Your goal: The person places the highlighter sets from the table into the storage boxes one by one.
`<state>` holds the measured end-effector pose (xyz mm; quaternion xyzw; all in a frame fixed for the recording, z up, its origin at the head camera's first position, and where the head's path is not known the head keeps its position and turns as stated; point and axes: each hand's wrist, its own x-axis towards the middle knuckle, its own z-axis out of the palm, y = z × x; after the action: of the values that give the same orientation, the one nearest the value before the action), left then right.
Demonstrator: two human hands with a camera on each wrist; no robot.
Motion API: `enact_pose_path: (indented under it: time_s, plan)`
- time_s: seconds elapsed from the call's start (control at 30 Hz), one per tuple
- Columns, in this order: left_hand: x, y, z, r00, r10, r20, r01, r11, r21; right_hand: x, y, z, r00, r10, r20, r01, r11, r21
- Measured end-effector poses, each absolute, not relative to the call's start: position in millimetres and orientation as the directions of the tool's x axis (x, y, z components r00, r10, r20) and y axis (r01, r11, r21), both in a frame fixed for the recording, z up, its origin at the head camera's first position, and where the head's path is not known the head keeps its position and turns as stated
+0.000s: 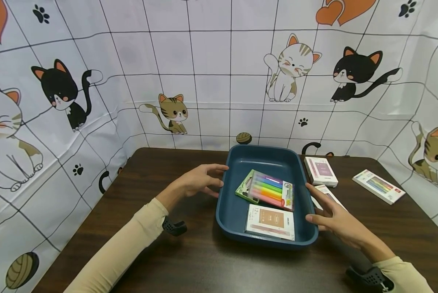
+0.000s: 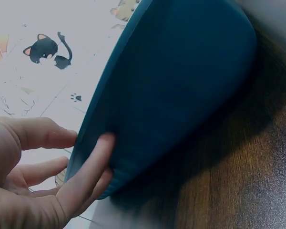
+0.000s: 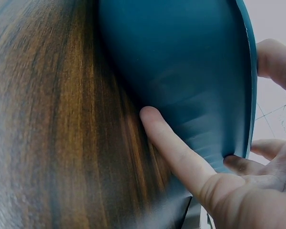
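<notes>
A dark blue tray (image 1: 226,211) with rounded corners stands on the table between both hands. Inside it lie a clear pack of rainbow-coloured pens (image 1: 271,189), a green packet (image 1: 243,189) partly under that pack, and a white box with a tan label (image 1: 271,221). My left hand (image 1: 200,181) is at the tray's left side, its loosely extended fingertips touching the rim and outer wall (image 2: 171,86). At the right side my right hand (image 1: 336,219) touches the rim and outer wall (image 3: 181,71) with extended fingers. Neither hand curls round the tray.
Right of the tray lie a white box with a purple label (image 1: 321,171), a white box with coloured stripes (image 1: 379,186), and another white box (image 1: 330,195) partly hidden by the right hand. Behind the brown table (image 1: 160,171) hangs a cat-printed sheet (image 1: 211,53).
</notes>
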<state>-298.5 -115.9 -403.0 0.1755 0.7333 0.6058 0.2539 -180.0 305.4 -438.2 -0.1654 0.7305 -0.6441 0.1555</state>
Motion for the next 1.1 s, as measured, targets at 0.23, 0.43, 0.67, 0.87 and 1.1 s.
enact_pose_path:
  time_s: [0.23, 0.43, 0.67, 0.87, 1.1]
  plan:
    - [-298, -116, -403, -0.814, 0.559, -0.159, -0.083, 0.160, 0.984, -180, 305, -437, -0.900, -0.436, -0.019, -0.042, 0.131, -0.991]
    - [-297, -116, -401, -0.814, 0.556, -0.166, -0.102, 0.144, 0.984, -179, 305, -436, -0.901, -0.433, -0.021, -0.044, 0.140, -0.989]
    - [-298, -117, -403, -0.811, 0.558, -0.177, -0.113, 0.146, 0.983, -179, 305, -437, -0.903, -0.430, -0.016, -0.054, 0.151, -0.987]
    - [-299, -118, -405, -0.809, 0.564, -0.168, -0.103, 0.145, 0.984, -179, 307, -437, -0.905, -0.426, -0.018, -0.068, 0.187, -0.980]
    - [-298, -118, -404, -0.806, 0.568, -0.165, -0.097, 0.148, 0.984, -179, 316, -434, -0.906, -0.423, 0.001, -0.116, 0.245, -0.963]
